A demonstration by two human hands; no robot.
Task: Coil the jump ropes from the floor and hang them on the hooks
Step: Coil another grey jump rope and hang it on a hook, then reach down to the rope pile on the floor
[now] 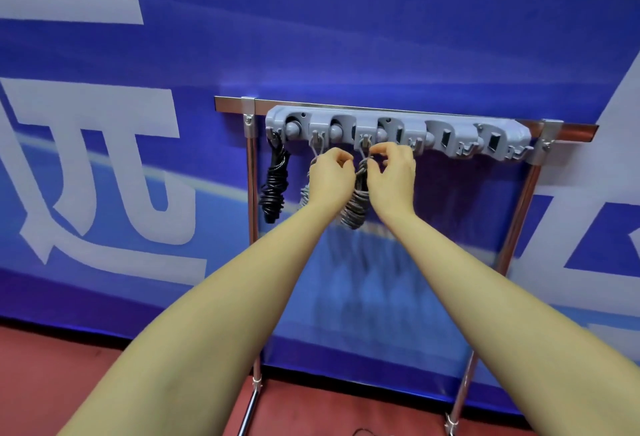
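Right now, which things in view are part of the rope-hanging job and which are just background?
Job:
- left hand
- right hand
- grey rope between the hands
- second grey rope
- black rope
- hook rail
- rope end on floor

Background:
- blue banner
- metal stand

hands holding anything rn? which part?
Both hands, left and right, pinch the top loop of the grey rope coil just below its hook; the bundle hangs free between them.

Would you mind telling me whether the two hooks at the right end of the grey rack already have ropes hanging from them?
No, the hooks at the right end of the grey rack hang bare; the coiled ropes hang only from the three left hooks.
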